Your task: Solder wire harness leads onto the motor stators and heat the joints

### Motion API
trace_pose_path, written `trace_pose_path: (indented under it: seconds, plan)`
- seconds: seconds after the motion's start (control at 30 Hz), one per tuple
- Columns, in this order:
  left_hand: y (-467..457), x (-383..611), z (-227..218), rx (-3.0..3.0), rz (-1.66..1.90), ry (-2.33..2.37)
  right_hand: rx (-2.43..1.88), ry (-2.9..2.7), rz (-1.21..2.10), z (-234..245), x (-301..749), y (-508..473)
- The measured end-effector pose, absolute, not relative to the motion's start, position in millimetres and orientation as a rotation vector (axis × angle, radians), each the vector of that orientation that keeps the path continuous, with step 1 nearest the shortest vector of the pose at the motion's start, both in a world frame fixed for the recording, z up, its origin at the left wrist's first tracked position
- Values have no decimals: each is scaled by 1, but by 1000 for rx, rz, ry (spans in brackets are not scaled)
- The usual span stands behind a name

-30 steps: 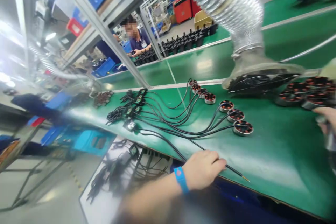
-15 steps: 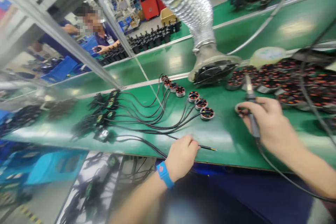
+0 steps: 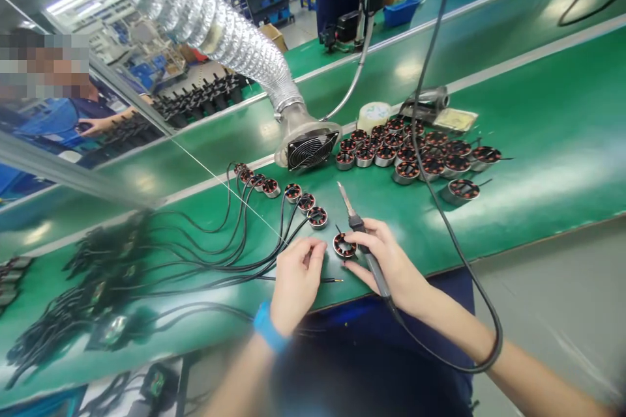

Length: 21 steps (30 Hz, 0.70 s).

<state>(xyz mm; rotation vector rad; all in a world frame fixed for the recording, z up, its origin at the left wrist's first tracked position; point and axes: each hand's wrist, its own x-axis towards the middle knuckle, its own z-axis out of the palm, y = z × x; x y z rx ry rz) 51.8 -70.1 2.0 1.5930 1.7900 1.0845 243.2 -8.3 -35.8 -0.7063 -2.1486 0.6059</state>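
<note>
Seven rings with cords, a heap left without. In the half-curled right hand, an iron and a ring; in the pinched left hand, can't tell what.

Holds the left arm slanted up from the lower edge, with the left hand curled and thumb and forefinger drawn into a pinch. Stretches the right arm in from the lower right, with the right hand bent in a grip, near the left but apart.
</note>
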Motion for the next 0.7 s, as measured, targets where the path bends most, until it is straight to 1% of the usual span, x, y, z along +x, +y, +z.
trace_pose_path:
  seconds: [0.13, 0.2, 0.3, 0.4, 0.53, 0.63, 0.7]
  plan:
    - [-57, 55, 1, 1849, 1075, 1793, -861, -2051, 583, -43, 242, -9]
    - [-49, 55, 0, 2047, 989, 1810, -917, -2001, 617, -46, 238, -11]
    - [-38, 52, -2, 2247, 797, 1834, -917, -1954, 696, -47, 231, -13]
    - [-33, 45, -5, 2315, 744, 1846, -841, -1994, 757, -44, 234, -7]
    - [-40, 29, -8, 2209, 624, 1809, -668, -2080, 888, -37, 248, 1]
    - [-55, 26, -3, 1970, 512, 1815, -738, -2025, 908, -40, 252, 0]
    - [-62, 31, 2, 1801, 535, 1827, -787, -1983, 942, -43, 250, -2]
